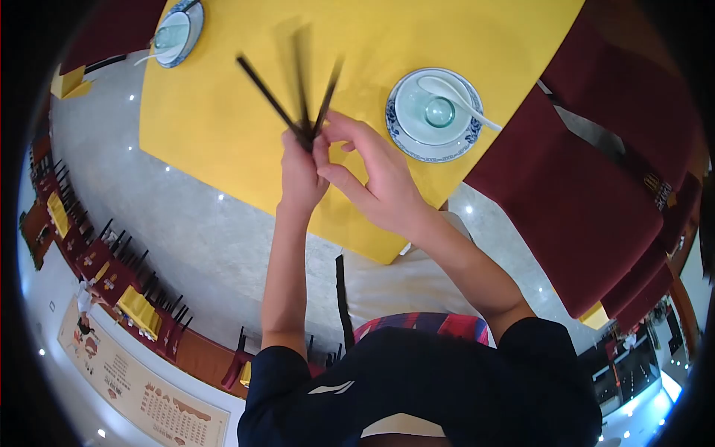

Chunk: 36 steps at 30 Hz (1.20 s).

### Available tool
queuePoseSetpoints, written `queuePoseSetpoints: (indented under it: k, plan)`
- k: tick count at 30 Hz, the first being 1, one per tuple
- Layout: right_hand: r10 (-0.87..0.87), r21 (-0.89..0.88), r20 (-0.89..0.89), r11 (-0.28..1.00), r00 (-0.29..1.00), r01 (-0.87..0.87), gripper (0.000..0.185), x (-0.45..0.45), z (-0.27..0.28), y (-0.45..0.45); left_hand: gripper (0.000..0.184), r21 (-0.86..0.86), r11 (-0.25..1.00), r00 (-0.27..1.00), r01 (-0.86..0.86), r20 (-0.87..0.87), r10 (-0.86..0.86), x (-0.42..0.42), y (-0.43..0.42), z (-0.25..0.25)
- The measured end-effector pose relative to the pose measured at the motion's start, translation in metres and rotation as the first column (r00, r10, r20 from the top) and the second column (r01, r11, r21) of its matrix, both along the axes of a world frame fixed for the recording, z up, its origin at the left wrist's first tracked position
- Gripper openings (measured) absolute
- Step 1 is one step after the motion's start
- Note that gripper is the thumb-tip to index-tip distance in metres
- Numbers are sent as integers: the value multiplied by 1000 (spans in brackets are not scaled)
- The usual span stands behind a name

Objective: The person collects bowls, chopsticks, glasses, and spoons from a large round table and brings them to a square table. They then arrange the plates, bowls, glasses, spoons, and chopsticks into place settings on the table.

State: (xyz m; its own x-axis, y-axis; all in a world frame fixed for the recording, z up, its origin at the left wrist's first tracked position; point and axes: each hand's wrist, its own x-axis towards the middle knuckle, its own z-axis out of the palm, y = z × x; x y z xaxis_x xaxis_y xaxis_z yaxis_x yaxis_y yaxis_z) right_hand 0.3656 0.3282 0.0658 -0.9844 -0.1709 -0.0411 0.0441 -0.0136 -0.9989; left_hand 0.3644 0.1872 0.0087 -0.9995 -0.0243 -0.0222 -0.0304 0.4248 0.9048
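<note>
Several dark chopsticks (272,95) fan out above the yellow tablecloth (216,112), partly blurred by motion. My left hand (301,170) is closed round their lower ends. My right hand (372,167) is beside it, its fingertips touching or very near the bunched ends; whether they grip a chopstick is too blurred to tell. Right of my hands, a blue-and-white plate (395,128) carries a white dish (408,112), a greenish glass cup (439,112) and a white spoon (454,95) whose handle points to the lower right.
Another place setting (195,33) with a cup and spoon lies at the table's far left. Dark red chairs (573,216) stand at the right. Grey floor (201,231) shows beyond the table's edge, and rows of chairs (97,257) line the lower left.
</note>
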Motion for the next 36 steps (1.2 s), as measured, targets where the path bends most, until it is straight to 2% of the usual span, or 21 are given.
queuePoseSetpoints:
  k: [1,2,3,4,5,6,11,13,15,16,17,19,20,25,27,28,30,31,33,34,36]
  plan:
    - [-1,11,6,1000,1000,1,50,-3,4,4,23,192,977,972,-96,-194,134,7,4,-7]
    - [71,121,-106,991,992,-58,49,-5,7,8,6,126,991,998,49,-48,-44,14,-16,-3]
    - [156,233,-209,967,965,-106,48,-6,10,10,9,277,958,966,75,-258,-2,11,-10,-6]
    - [161,240,-204,964,966,-111,48,-7,14,8,12,230,972,984,42,-176,-1,14,-10,-7]
    - [75,224,-320,975,944,-2,46,-7,17,3,16,179,984,996,9,-92,8,19,-11,-11]
    - [-10,194,-430,976,903,103,45,-6,20,1,21,280,954,992,-107,93,84,33,-8,-19]
    - [127,109,-391,990,911,-91,31,3,12,-5,21,263,956,990,-129,-28,142,59,29,-52]
    - [184,113,-108,979,977,-171,25,8,-5,-10,24,250,959,983,-134,-88,160,65,42,-59]
    - [187,105,-115,979,976,-175,22,11,-12,-5,29,238,961,971,-139,-160,180,64,48,-68]
    - [220,115,-205,973,954,-200,22,12,-10,-3,30,178,981,992,77,83,-93,56,17,-37]
    - [250,124,-280,967,927,-223,23,17,-7,-2,30,180,981,991,72,98,-91,57,18,-36]
    - [250,80,-291,968,924,-236,24,20,-7,-2,26,260,962,996,81,-62,-67,54,20,-39]
    - [276,118,-273,960,922,-253,25,21,-17,-2,27,179,977,993,114,16,-119,50,17,-39]
    - [288,247,-332,946,898,-212,24,19,-40,-5,36,210,968,988,135,50,-149,45,11,-51]
    - [350,234,-285,928,892,-289,28,19,-36,-2,36,463,886,944,-26,303,-131,54,9,-43]
    - [351,235,-285,928,892,-290,28,17,-30,-1,36,464,886,944,-27,303,-130,54,9,-40]
    - [314,184,-309,946,897,-268,22,16,-13,0,38,421,899,980,122,90,-175,54,10,-34]
    - [316,183,-305,945,898,-270,22,16,-10,2,38,422,899,980,118,95,-173,54,11,-31]
    - [398,86,-276,917,875,-390,21,16,-3,3,42,204,949,970,241,-47,-237,53,14,-25]
    - [334,50,-314,941,889,-335,24,15,-3,0,45,75,955,941,288,-209,-268,49,14,-25]
    - [338,48,-313,939,888,-340,26,11,-3,4,44,40,956,938,290,-212,-276,45,14,-25]
